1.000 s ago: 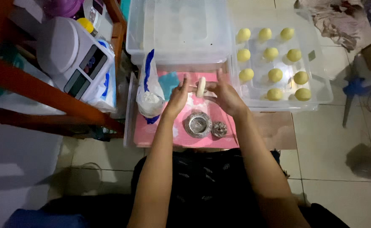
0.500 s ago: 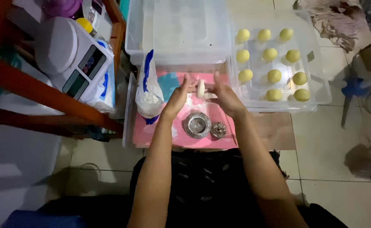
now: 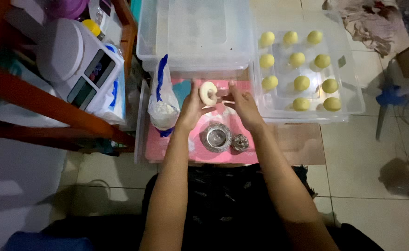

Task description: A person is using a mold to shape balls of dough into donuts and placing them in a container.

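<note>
Both hands, left hand (image 3: 191,109) and right hand (image 3: 242,103), pinched a soft, light dough ring (image 3: 208,93) by its rim, fingers lightly closed; it looked easily deformed

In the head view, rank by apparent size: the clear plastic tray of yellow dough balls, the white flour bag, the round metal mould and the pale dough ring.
1. Clear plastic tray
2. White flour bag
3. Round metal mould
4. Pale dough ring, though held nearer the camera, so its real size is unsure.
</note>
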